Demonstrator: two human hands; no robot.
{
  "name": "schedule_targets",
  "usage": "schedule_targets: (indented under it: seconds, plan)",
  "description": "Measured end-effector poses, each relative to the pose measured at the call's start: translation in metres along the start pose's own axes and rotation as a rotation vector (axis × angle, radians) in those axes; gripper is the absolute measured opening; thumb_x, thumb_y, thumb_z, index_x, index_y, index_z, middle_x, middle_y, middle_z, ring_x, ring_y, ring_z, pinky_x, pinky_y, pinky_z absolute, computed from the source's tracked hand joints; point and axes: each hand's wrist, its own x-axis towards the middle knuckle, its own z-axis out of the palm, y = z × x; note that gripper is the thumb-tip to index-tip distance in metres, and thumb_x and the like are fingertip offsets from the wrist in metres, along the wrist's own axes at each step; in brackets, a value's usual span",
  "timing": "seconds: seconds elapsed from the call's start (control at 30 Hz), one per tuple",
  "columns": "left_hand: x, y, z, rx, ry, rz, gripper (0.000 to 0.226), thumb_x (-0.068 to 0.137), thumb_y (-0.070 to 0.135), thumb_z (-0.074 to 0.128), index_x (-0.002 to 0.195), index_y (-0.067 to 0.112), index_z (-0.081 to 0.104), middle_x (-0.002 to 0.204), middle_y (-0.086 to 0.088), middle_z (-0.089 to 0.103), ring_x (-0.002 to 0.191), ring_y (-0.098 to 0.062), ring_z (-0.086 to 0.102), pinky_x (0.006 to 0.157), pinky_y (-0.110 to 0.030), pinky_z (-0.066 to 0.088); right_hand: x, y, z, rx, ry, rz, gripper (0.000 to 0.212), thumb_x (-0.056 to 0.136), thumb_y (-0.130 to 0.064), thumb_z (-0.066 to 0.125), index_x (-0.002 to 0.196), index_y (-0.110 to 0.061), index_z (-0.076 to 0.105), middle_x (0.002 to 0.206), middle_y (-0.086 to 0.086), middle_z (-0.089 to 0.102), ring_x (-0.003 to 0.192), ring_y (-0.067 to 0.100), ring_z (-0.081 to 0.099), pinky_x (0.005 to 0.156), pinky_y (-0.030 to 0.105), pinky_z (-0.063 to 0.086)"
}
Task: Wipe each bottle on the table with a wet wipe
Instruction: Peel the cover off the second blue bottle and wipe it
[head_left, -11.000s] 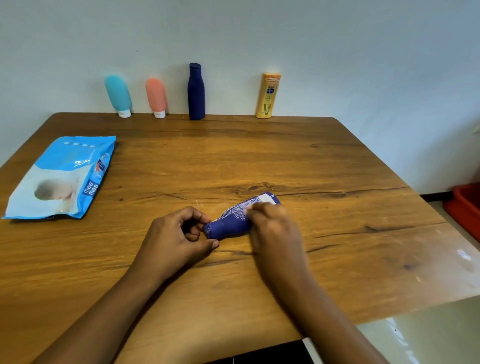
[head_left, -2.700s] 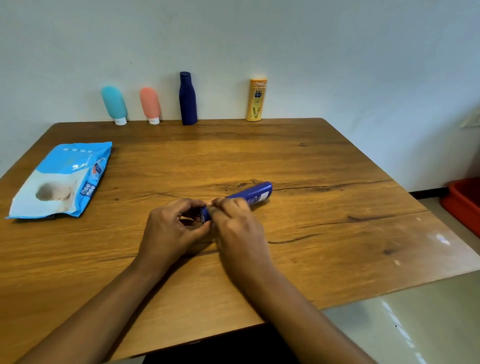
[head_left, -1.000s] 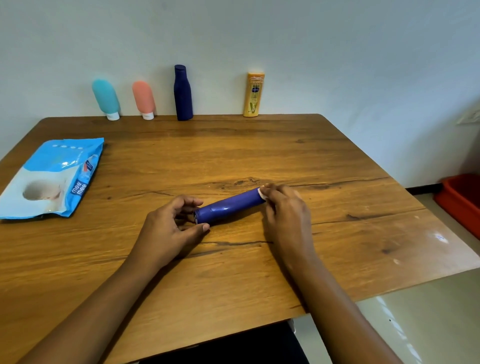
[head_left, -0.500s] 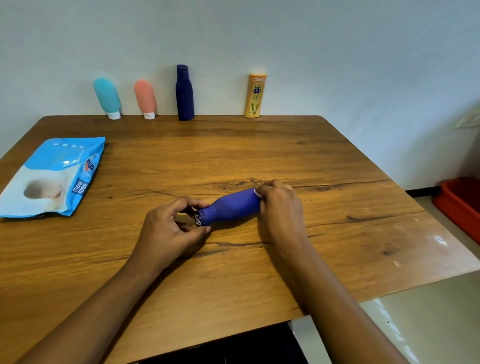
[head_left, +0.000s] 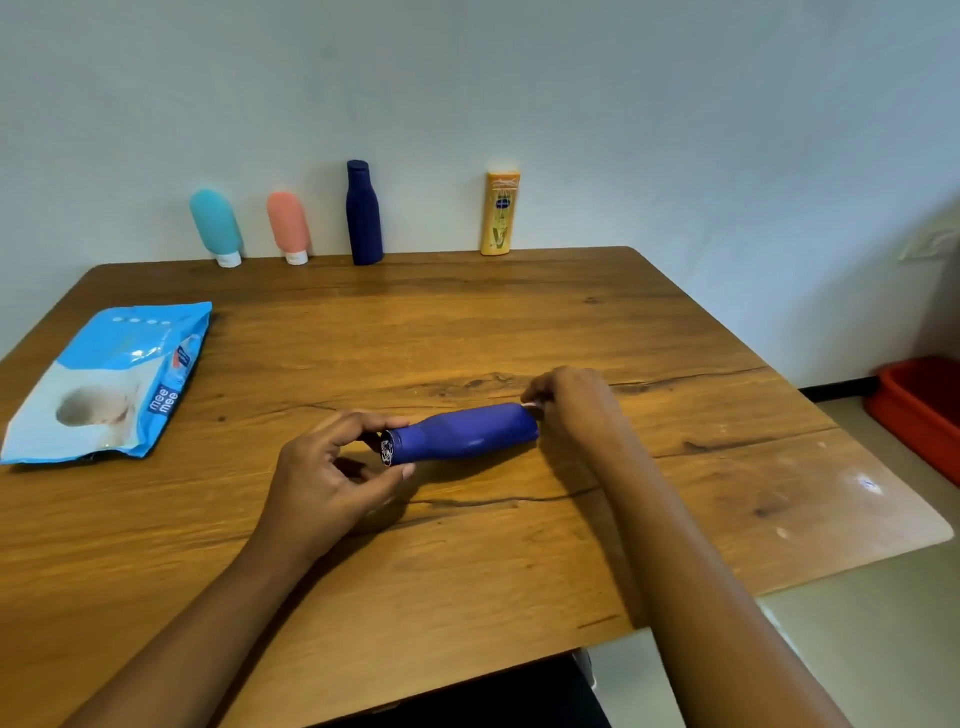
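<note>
A blue bottle lies on its side in the middle of the wooden table, cap end pointing left. My left hand pinches the cap end between thumb and fingers. My right hand is at the bottle's base, its fingers curled over a small white wet wipe of which only a corner shows. Along the wall stand a teal tube, a pink tube, a dark navy bottle and a yellow bottle.
A blue and white pack of wet wipes lies flat at the table's left side. A red bin sits on the floor at the right. The table's near edge runs just below my forearms.
The bottle has been rolled and lies more level. My right hand has slid with the wipe from the bottle's body to its base end. My left hand has kept hold of the cap.
</note>
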Motion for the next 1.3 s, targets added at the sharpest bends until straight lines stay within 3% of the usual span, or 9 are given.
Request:
schedule_targets:
  seconds: [0.13,0.27,0.43,0.57,0.8,0.9,1.07,1.17,1.3]
  plan:
    - [0.009,0.009,-0.010,-0.130,0.076,-0.049,0.042,0.067,0.038,0.075,0.105,0.023,0.068,0.101,0.005,0.064,0.090,-0.010,0.062,0.065,-0.015,0.052,-0.013,0.008,-0.011,0.512,0.116,0.069,0.024,0.090,-0.003,0.055,0.107,-0.016,0.067,0.103,-0.003,0.064,0.095,0.009,0.057,0.072,0.005,0.041]
    - [0.028,0.031,-0.013,-0.202,0.123,-0.084,0.030,0.071,0.025,0.080,0.098,0.031,0.068,0.100,0.008,0.066,0.096,-0.009,0.062,0.076,-0.018,0.051,-0.020,-0.011,-0.018,1.105,0.118,0.085,0.030,0.093,0.003,0.048,0.094,-0.021,0.067,0.097,0.002,0.068,0.082,0.007,0.063,0.074,0.020,0.054]
    - [0.052,0.044,-0.016,-0.170,0.079,-0.092,0.032,0.076,0.017,0.077,0.101,0.034,0.068,0.101,0.017,0.069,0.101,-0.005,0.063,0.089,-0.033,0.052,-0.027,-0.040,-0.047,1.399,0.091,0.046,0.031,0.090,0.005,0.049,0.079,-0.015,0.070,0.079,-0.002,0.072,0.079,0.010,0.066,0.077,0.024,0.054]
    - [0.060,0.046,-0.012,-0.163,0.076,-0.108,0.034,0.076,0.018,0.076,0.102,0.038,0.066,0.101,0.021,0.069,0.101,0.002,0.061,0.087,-0.026,0.052,-0.030,-0.055,-0.064,1.535,-0.049,0.010,0.022,0.085,0.006,0.055,0.093,-0.007,0.069,0.087,0.003,0.073,0.083,0.012,0.067,0.077,0.023,0.055]
    - [0.064,0.045,0.003,-0.217,0.139,-0.131,0.026,0.075,0.020,0.076,0.093,0.036,0.065,0.093,0.024,0.069,0.092,0.007,0.061,0.077,-0.009,0.048,-0.021,-0.076,-0.073,0.941,0.061,-0.185,0.020,0.085,-0.010,0.064,0.094,-0.028,0.069,0.092,-0.009,0.070,0.088,0.003,0.063,0.074,0.017,0.048]
    - [0.067,0.042,0.007,-0.240,0.146,-0.145,0.025,0.075,0.023,0.076,0.094,0.035,0.066,0.094,0.023,0.069,0.093,0.004,0.062,0.080,-0.014,0.049,-0.014,-0.087,-0.082,0.525,0.182,-0.350,0.019,0.089,-0.019,0.060,0.101,-0.033,0.064,0.095,-0.021,0.061,0.089,-0.002,0.057,0.071,0.010,0.041]
    - [0.069,0.039,0.011,-0.306,0.138,-0.167,0.028,0.076,0.018,0.076,0.101,0.028,0.068,0.095,0.010,0.072,0.094,-0.004,0.065,0.082,-0.024,0.053,-0.004,-0.105,-0.084,0.102,0.193,-0.554,0.032,0.095,-0.013,0.050,0.124,-0.024,0.057,0.123,-0.007,0.057,0.103,0.001,0.048,0.081,0.011,0.039]
    - [0.070,0.038,0.012,-0.292,0.125,-0.150,0.030,0.076,0.015,0.075,0.102,0.027,0.066,0.096,0.010,0.071,0.095,-0.002,0.064,0.081,-0.021,0.054,-0.003,-0.107,-0.078,-0.136,0.111,-0.616,0.034,0.094,-0.013,0.049,0.128,-0.019,0.054,0.129,-0.001,0.053,0.115,0.012,0.049,0.095,0.024,0.042]
    - [0.068,0.034,0.010,-0.259,0.099,-0.122,0.031,0.077,0.017,0.075,0.104,0.028,0.066,0.098,0.012,0.070,0.099,-0.005,0.064,0.083,-0.028,0.055,-0.009,-0.097,-0.070,-0.283,0.105,-0.716,0.043,0.091,-0.008,0.055,0.133,-0.018,0.049,0.133,0.002,0.051,0.118,0.017,0.050,0.094,0.027,0.044]
